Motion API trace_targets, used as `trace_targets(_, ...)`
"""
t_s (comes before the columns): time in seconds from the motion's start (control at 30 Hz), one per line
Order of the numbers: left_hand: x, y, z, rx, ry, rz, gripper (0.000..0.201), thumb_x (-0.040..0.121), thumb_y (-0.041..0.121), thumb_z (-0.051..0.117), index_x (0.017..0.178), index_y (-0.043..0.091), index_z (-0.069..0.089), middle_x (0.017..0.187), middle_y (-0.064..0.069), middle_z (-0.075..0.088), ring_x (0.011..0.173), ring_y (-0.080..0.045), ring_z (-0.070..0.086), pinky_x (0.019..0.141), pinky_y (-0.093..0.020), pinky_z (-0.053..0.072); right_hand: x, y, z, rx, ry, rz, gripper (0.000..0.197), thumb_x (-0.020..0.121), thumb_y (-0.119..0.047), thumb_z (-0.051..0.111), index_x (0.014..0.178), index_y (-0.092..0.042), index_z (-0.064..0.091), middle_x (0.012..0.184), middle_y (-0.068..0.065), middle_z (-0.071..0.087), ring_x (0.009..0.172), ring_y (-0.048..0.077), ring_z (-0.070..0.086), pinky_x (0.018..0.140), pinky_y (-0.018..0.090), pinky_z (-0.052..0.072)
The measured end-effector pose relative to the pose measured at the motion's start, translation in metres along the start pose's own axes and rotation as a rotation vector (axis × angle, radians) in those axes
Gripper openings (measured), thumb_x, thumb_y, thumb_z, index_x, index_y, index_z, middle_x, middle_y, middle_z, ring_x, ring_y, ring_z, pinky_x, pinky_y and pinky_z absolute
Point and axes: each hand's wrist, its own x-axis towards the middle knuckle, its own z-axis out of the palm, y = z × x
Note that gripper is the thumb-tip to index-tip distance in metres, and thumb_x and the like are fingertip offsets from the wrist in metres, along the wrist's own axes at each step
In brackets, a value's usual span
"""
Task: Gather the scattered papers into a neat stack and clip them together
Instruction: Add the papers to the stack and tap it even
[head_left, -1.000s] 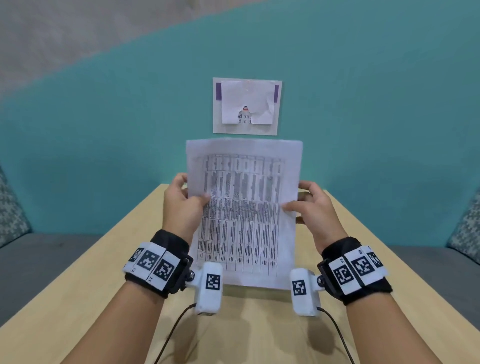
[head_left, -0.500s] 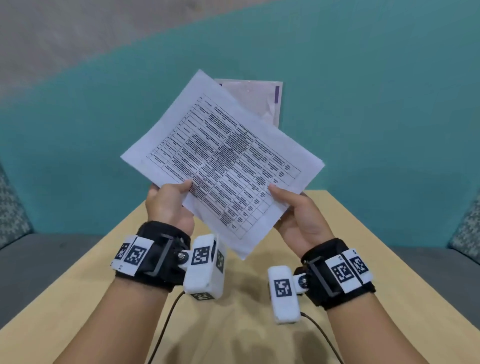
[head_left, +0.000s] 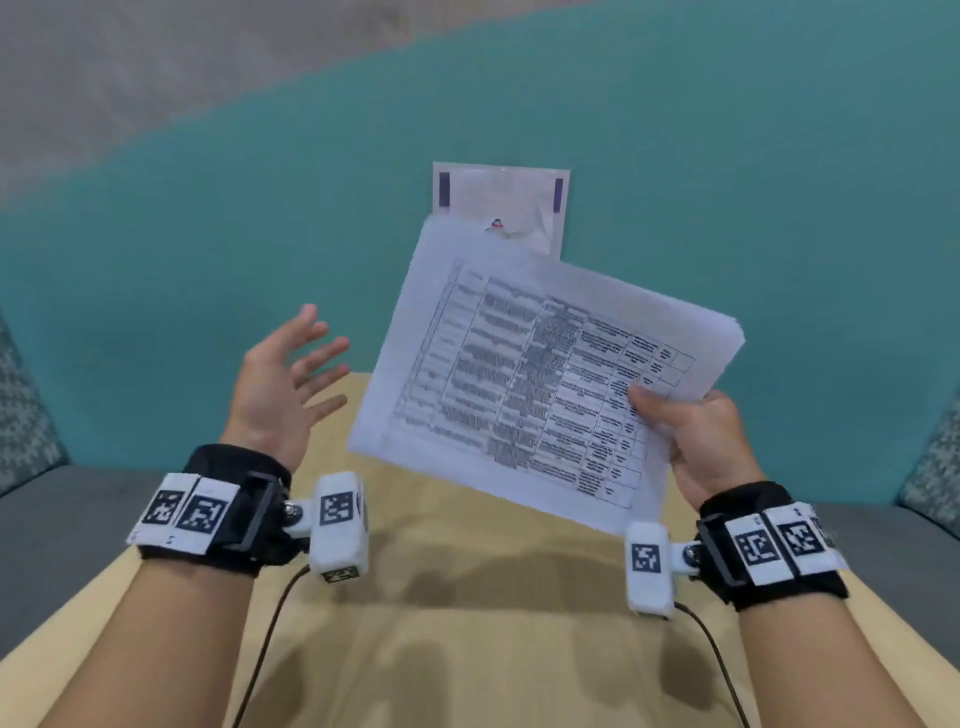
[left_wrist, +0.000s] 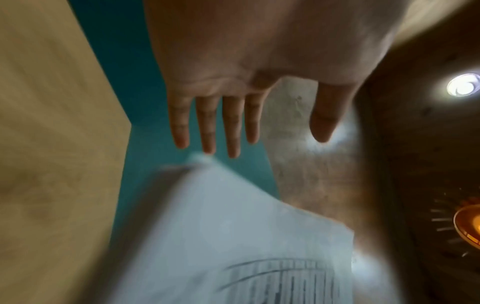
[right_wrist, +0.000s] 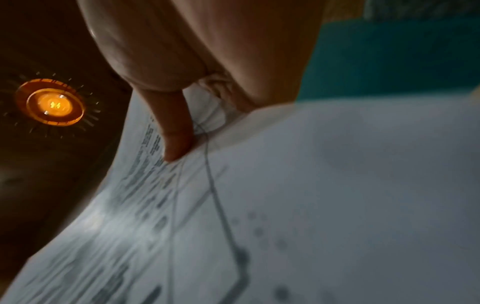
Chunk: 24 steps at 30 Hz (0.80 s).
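Observation:
A stack of white papers (head_left: 530, 384) printed with a table hangs tilted in the air above the wooden table (head_left: 457, 613). My right hand (head_left: 691, 436) pinches its right edge, thumb on top of the top sheet. The right wrist view shows that thumb (right_wrist: 176, 131) pressing the papers (right_wrist: 285, 205). My left hand (head_left: 285, 379) is raised to the left of the stack, palm up, fingers spread, holding nothing. In the left wrist view its straight fingers (left_wrist: 215, 123) hover just above a corner of the papers (left_wrist: 233, 236). No clip is visible.
A torn white notice (head_left: 501, 208) is stuck on the teal wall (head_left: 208, 260) behind the stack. Grey seats (head_left: 62, 525) with patterned cushions flank the table on both sides. Cables (head_left: 265, 644) run from the wrist cameras across the tabletop.
My left hand has let go of the papers and opened to the left. The right hand alone now holds the stack, which has swung rightward and turned.

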Motion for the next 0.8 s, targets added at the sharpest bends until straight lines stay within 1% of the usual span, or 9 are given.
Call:
trace_targets(0.1,-0.005,-0.011,0.008,0.129,-0.225,-0.034,0.049,0.074,0.04,0.076,0.119,0.023,0.069,0.12,-0.001,0.074,0.103,-0.021,0.066,0.088,-0.038,0.049,-0.002,0.003,0.004,-0.175,-0.062,-0.048,0.018,0.085,0.008,0.069,0.093,-0.007,0.073,0.091,0.007,0.08,0.083,0.022,0.077,0.077,0.041,0.062)
trace_targets(0.17,-0.009,-0.02,0.016,0.22,-0.341,-0.045,0.047,0.077,0.013,0.075,0.123,0.013,0.067,0.116,-0.004,0.076,0.101,-0.024,0.072,0.084,-0.037,0.054,-0.005,0.006,0.009,-0.26,-0.074,-0.074,0.017,0.086,0.007,0.07,0.087,-0.01,0.074,0.083,0.001,0.08,0.075,0.016,0.076,0.071,0.035,0.06)
trace_targets(0.23,-0.008,-0.029,0.023,0.278,-0.25,0.009,0.044,0.08,-0.01,0.068,0.12,0.009,0.068,0.113,-0.009,0.078,0.101,-0.029,0.075,0.078,-0.036,0.058,-0.005,0.009,0.013,-0.297,-0.057,-0.091,0.018,0.086,0.004,0.072,0.083,-0.014,0.075,0.078,-0.004,0.079,0.072,0.011,0.076,0.071,0.032,0.057)
trace_targets(0.3,-0.003,-0.036,0.025,0.287,-0.098,0.087,0.042,0.078,-0.019,0.068,0.109,0.011,0.07,0.104,-0.008,0.079,0.097,-0.03,0.075,0.076,-0.037,0.06,-0.004,0.012,0.017,-0.308,-0.029,-0.11,0.022,0.086,0.003,0.073,0.082,-0.019,0.075,0.077,-0.01,0.078,0.072,0.005,0.074,0.073,0.031,0.057)
trace_targets(0.4,0.002,-0.044,0.03,0.263,-0.06,0.146,0.043,0.076,-0.021,0.067,0.101,0.014,0.069,0.1,-0.006,0.079,0.094,-0.028,0.074,0.082,-0.042,0.059,-0.004,0.016,0.025,-0.268,0.012,-0.106,0.024,0.086,0.002,0.072,0.085,-0.021,0.074,0.08,-0.013,0.077,0.074,0.004,0.073,0.072,0.026,0.055)
trace_targets(0.47,0.001,-0.049,0.031,0.254,-0.067,0.132,0.044,0.077,-0.021,0.062,0.104,0.013,0.069,0.101,-0.006,0.079,0.091,-0.026,0.073,0.079,-0.04,0.058,-0.005,0.02,0.027,-0.247,0.039,-0.072,0.026,0.085,0.006,0.071,0.087,-0.02,0.071,0.085,-0.01,0.076,0.078,0.01,0.072,0.069,0.028,0.053)
trace_targets(0.57,0.0,-0.061,0.029,0.302,-0.091,0.074,0.042,0.078,-0.017,0.056,0.108,0.011,0.068,0.097,-0.001,0.078,0.085,-0.022,0.071,0.071,-0.033,0.053,-0.008,0.026,0.024,-0.257,0.055,-0.013,0.03,0.081,0.012,0.06,0.091,-0.016,0.064,0.09,0.001,0.071,0.08,0.02,0.066,0.067,0.031,0.052)
trace_targets(0.7,0.001,-0.073,0.029,0.347,-0.083,0.032,0.035,0.08,-0.013,0.055,0.106,0.008,0.066,0.101,-0.006,0.077,0.091,-0.028,0.069,0.076,-0.036,0.053,-0.007,0.032,0.022,-0.272,0.045,0.059,0.028,0.081,0.008,0.055,0.094,-0.015,0.063,0.093,0.006,0.07,0.084,0.026,0.063,0.074,0.038,0.053)
trace_targets(0.8,0.0,-0.069,0.034,0.347,-0.079,0.055,0.035,0.082,-0.012,0.055,0.108,0.008,0.066,0.104,-0.006,0.077,0.091,-0.026,0.07,0.075,-0.036,0.053,-0.005,0.028,0.025,-0.282,0.044,0.054,0.029,0.082,0.008,0.054,0.095,-0.016,0.064,0.098,0.007,0.072,0.087,0.026,0.066,0.079,0.04,0.056)
